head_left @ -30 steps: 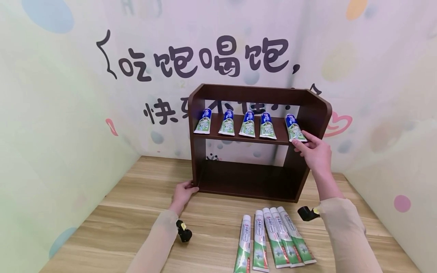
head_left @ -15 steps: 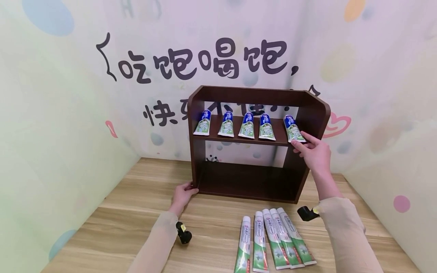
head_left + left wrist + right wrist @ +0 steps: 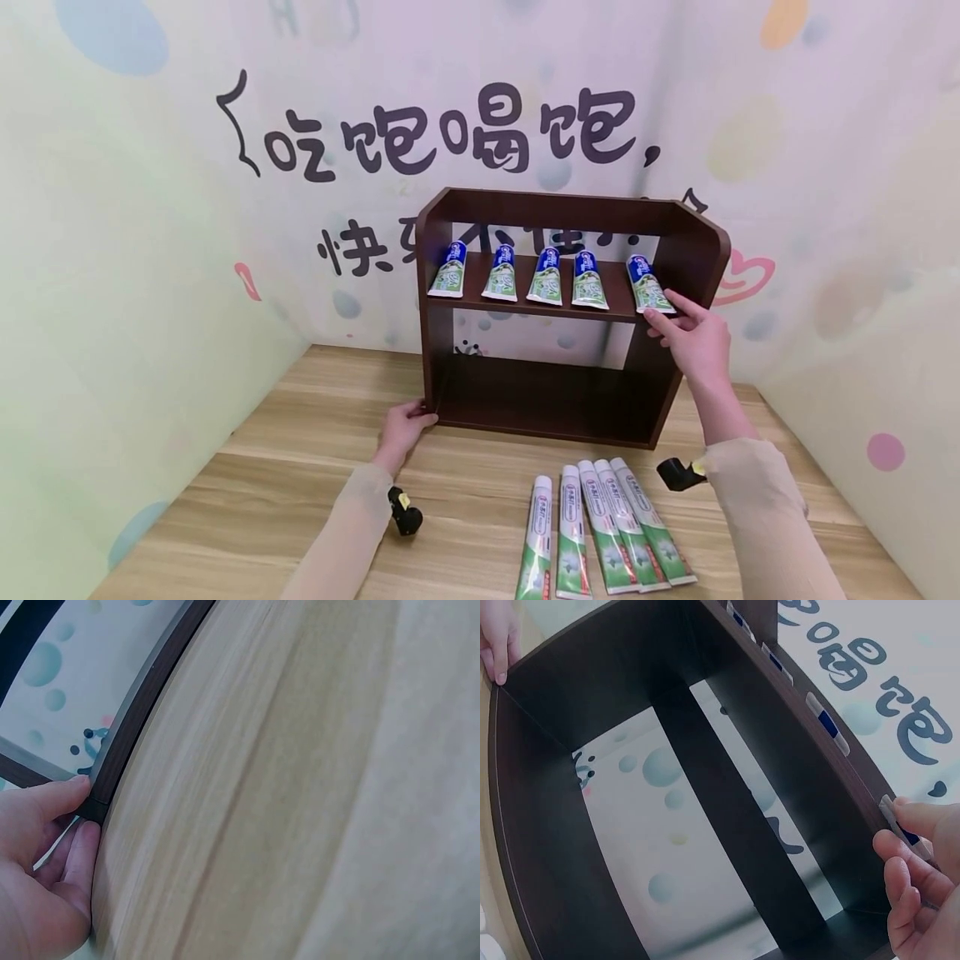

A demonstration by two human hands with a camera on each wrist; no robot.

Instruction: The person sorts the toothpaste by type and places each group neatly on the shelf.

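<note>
My right hand point(image 3: 697, 342) holds the bottom end of a blue, green and white toothpaste tube point(image 3: 647, 282), which lies at the right of the upper level of a dark brown wooden shelf point(image 3: 542, 208). Seen from the right wrist, thumb and fingers pinch the tube's flat end point(image 3: 897, 823) at the board's front edge. Down at the shelf's lower left front corner, my left hand point(image 3: 402, 431) grips the frame. The left wrist view has its thumb inside that corner point(image 3: 96, 806) and fingers outside. Several matching tubes point(image 3: 545, 279) lie left of the held one, caps toward the back.
On the wooden table point(image 3: 315, 467) in front of the shelf lie several longer white and green toothpaste tubes point(image 3: 573, 533), some overlapping. Printed fabric walls point(image 3: 450, 50) stand behind and at both sides. A gap separates the held tube from its neighbour point(image 3: 589, 281).
</note>
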